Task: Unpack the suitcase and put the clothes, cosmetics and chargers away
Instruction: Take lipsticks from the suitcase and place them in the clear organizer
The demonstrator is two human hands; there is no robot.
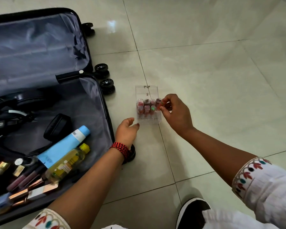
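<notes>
Clear acrylic organizer sits mid-frame so your right hand, pinching a lipstick, can slot it upright; your left hand hovers alongside, fingers loose, probably to steady.

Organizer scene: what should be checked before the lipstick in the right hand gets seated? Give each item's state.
1. Right hand pinches lipstick: ok.
2. Clear organizer upright on floor: ok.
3. Free slot beneath the lipstick: cannot tell.
4. Left hand steadying organizer: cannot tell; it lies open at the near-left corner.
5. Suitcase emptied of cosmetics: not ok; blue tube and yellow bottle lie inside.
</notes>
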